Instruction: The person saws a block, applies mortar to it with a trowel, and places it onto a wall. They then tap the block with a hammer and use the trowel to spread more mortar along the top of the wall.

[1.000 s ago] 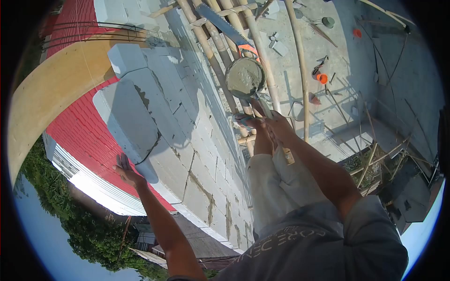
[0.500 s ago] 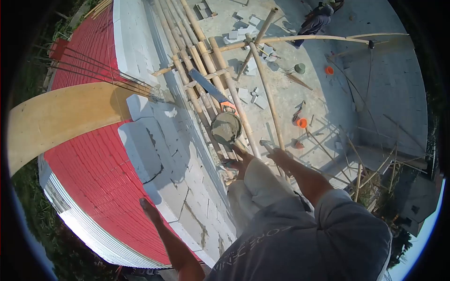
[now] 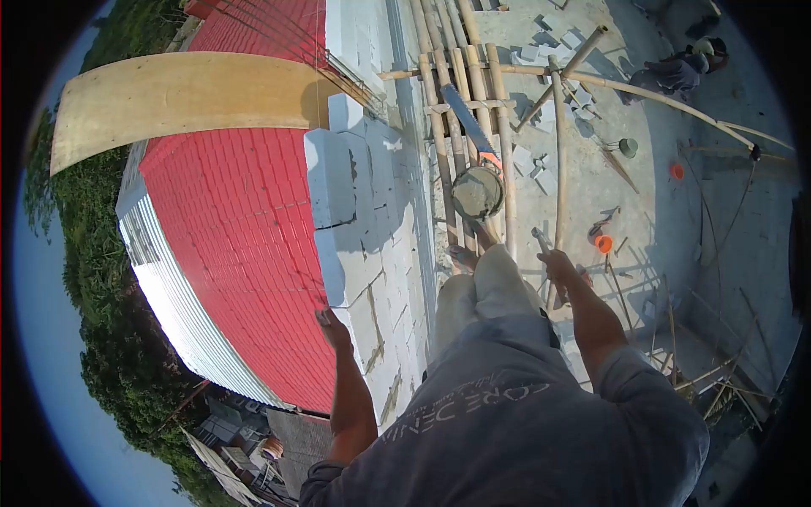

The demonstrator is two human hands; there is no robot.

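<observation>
My left hand [image 3: 334, 329] is at the outer side of the pale block wall [image 3: 393, 253], beside its edge, with its fingers extended and nothing seen in them. My right hand [image 3: 557, 265] is closed on a small grey tool [image 3: 541, 240], perhaps a trowel, held out over the floor far below. Between the hands, a round bucket of wet mortar [image 3: 478, 193] stands on the bamboo poles, just beyond my feet. A handsaw [image 3: 470, 122] with an orange handle lies past the bucket. A separate block [image 3: 329, 179] sits on top of the wall.
Bamboo poles [image 3: 510, 152] run along the wall, with a crossing rail [image 3: 625, 87] on the right. A curved wooden sheet [image 3: 186, 93] and red roof [image 3: 228, 211] lie left. Below are an orange bucket [image 3: 602, 244] and another person [image 3: 676, 74].
The view has turned, so the wall, bucket and saw appear further right. My left hand is now closer to the wall's outer edge. My right hand still holds the tool.
</observation>
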